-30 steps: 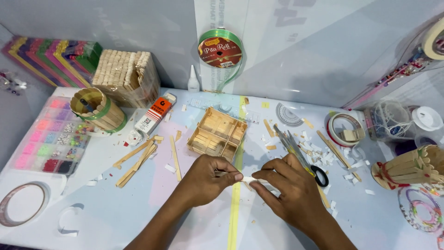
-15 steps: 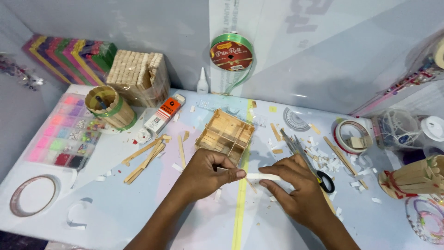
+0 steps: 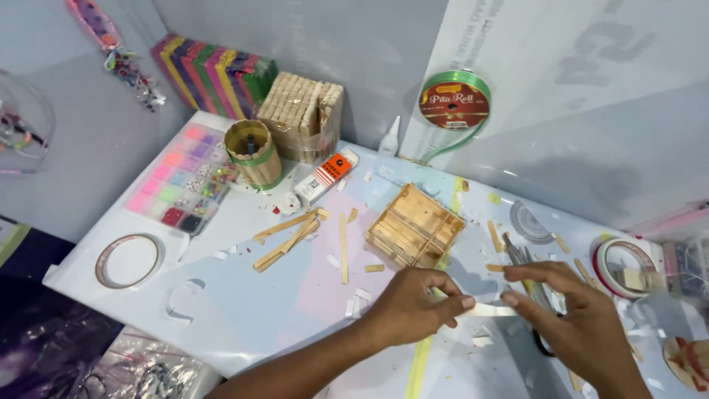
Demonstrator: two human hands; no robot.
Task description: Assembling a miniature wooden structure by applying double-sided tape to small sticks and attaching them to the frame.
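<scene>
the white paper strip [image 3: 493,310] lies level between both hands, its long axis left-right, left hand [image 3: 413,307] pinching one end, right hand [image 3: 572,318] pinching the other.

A: Where's the stick tray [image 3: 415,225]?
B: Mid-table [image 3: 244,295], just behind the left hand [image 3: 413,307]. The right hand [image 3: 572,321] is beside it; a paper strip [image 3: 491,309] runs between the two hands.
A: And left of the tray?
B: Loose sticks [image 3: 292,233], then the bead box [image 3: 185,177] and, nearer the front edge, a tape ring [image 3: 127,260].
A: Behind?
B: A glue tube [image 3: 321,177], a stick cup [image 3: 253,154], a stick stack [image 3: 303,114] and a ribbon spool [image 3: 453,103] against the wall. Another tape roll [image 3: 624,267] lies at the right.
</scene>
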